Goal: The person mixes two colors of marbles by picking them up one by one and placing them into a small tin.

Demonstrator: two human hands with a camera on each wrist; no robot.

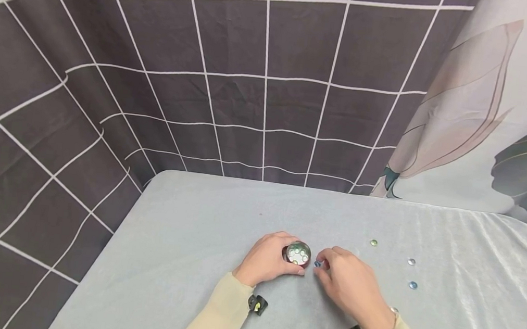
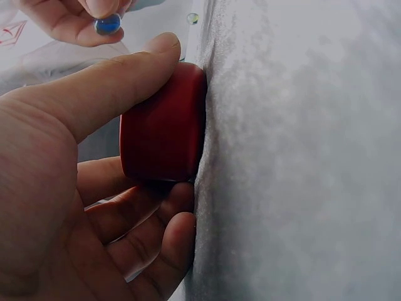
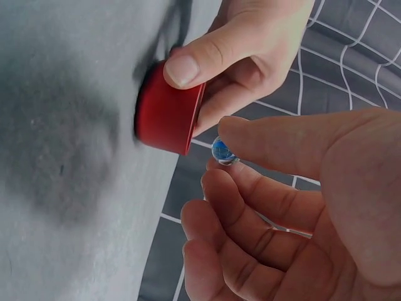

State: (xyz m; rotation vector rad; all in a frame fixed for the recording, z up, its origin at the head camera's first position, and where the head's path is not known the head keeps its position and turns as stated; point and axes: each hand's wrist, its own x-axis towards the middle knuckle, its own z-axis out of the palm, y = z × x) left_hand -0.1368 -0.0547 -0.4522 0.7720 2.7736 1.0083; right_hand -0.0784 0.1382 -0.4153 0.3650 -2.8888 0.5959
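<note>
My left hand [image 1: 268,256] grips a small round red tin [image 2: 164,125] that stands on the cloth, thumb on the near side and fingers around the far side. Seen from above, several clear and greenish glass beads lie inside its shiny bowl. Just to the right of the tin, my right hand [image 1: 352,284] pinches a blue glass bead [image 3: 223,150] between thumb and forefinger. A short gap separates this bead from the tin's rim in the right wrist view, and the other fingers are loosely curled beneath.
On the pale, velvety table cloth [image 1: 182,230], a green bead [image 1: 373,242], a clear bead [image 1: 412,261] and another blue bead [image 1: 413,285] lie to the right. A dark gridded curtain [image 1: 231,99] hangs behind the table, beside a leaf-patterned one [image 1: 470,109].
</note>
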